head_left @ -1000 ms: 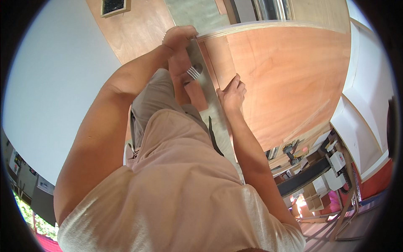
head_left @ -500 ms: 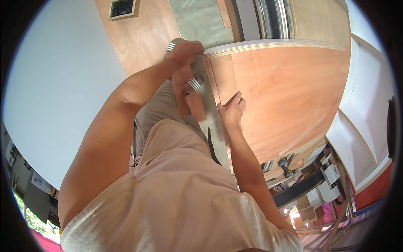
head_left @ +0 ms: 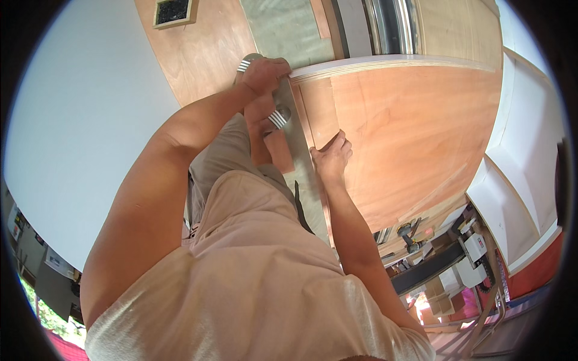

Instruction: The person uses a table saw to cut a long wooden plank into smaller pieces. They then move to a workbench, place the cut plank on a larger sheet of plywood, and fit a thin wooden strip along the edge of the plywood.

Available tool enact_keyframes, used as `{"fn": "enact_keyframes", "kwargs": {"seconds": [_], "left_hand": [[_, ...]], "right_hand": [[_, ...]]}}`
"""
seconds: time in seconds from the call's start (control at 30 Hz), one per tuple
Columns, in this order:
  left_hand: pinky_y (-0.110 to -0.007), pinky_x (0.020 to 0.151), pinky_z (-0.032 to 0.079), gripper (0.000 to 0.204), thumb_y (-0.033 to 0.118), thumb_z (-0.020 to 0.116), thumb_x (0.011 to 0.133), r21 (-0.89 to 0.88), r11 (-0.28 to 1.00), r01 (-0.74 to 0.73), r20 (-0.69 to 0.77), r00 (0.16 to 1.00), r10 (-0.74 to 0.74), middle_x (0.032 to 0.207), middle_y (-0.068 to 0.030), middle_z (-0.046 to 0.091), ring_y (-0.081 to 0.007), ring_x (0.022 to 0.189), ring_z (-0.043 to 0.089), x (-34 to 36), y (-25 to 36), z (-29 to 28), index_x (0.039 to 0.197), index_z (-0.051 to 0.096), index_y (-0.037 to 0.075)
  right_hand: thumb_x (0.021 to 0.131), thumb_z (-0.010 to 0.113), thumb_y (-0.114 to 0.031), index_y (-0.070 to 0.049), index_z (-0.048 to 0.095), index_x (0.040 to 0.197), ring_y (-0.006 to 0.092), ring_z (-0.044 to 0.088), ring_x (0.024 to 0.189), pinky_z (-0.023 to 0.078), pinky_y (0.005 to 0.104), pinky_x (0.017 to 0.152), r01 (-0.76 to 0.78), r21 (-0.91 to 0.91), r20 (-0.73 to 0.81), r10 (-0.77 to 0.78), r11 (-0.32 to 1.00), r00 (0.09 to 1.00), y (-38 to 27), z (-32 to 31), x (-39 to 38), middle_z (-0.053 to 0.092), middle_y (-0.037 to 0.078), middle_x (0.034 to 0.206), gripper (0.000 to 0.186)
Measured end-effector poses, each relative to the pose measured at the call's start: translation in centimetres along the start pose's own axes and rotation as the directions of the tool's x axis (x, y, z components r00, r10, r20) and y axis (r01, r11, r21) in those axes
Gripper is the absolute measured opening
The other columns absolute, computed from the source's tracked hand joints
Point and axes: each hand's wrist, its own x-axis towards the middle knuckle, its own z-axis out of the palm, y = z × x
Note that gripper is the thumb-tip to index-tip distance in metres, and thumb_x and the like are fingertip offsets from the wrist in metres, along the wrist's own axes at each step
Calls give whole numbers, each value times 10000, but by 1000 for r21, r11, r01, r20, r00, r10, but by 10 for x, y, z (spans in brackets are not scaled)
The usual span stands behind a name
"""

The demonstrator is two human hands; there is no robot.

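My left hand point(head_left: 267, 76) is closed at the corner of a white-faced plywood board point(head_left: 391, 62), whose layered edge shows; the fingertips are partly hidden there. That board stands along the far edge of a large reddish plywood panel point(head_left: 415, 132). Lower down, my right hand point(head_left: 332, 153) grips the panel's left side, thumb at the edge and bent fingers on the wooden face. A thin wooden strip point(head_left: 304, 111) runs along this side between my two hands.
A large white sheet point(head_left: 90, 138) spreads at left, beside a plywood board bearing a small wooden box point(head_left: 173, 12) of dark pieces. My sandalled feet stand on the floor. A cordless drill point(head_left: 410, 237) lies at lower right, near white shelving point(head_left: 524, 120).
Both hands keep their places on the wood. The whole view has shifted only very slightly.
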Motion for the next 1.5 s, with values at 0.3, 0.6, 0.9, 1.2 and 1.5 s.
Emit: {"fn": "enact_keyframes", "kwargs": {"seconds": [0.3,0.6,0.9,1.2,1.5], "left_hand": [[-412,690,538,171,34,669,736,-18,1000,7,-36,999,-7,860,-47,681,-300,805,669,0,2,2,889,690,107],[-402,686,525,119,46,644,777,-6,1000,-28,-58,998,27,844,-74,674,-325,823,665,-3,-4,5,879,673,99],[-438,781,556,176,175,581,922,127,992,12,69,997,-21,1054,8,721,-284,945,690,0,-8,1,1037,709,210],[-441,652,549,33,172,627,786,191,962,-196,25,981,194,801,-59,662,-307,747,682,5,-12,-4,805,652,163],[-452,651,536,77,161,606,824,176,973,-146,34,989,142,815,-87,667,-338,742,673,7,-11,-4,794,670,129]], "right_hand": [[627,934,-233,-101,309,1503,446,475,1180,488,564,952,-10,-9,14,10,1000,1000,1,-2,0,444,228,1364,1085],[641,931,-223,-92,269,1533,454,469,1195,473,572,974,15,11,-12,-14,1000,1000,3,2,-3,424,257,1373,1119],[683,911,-288,-63,239,1557,424,440,1282,439,549,1042,27,-47,1,-27,999,1000,25,3,-20,394,243,1422,1126],[664,887,-232,1,336,1425,471,462,1184,500,557,963,72,-36,-39,-73,997,997,34,13,-18,419,256,1330,968],[655,891,-221,-20,324,1424,462,457,1186,504,554,952,34,-35,-6,-34,999,999,32,12,-17,413,250,1328,976]]}}
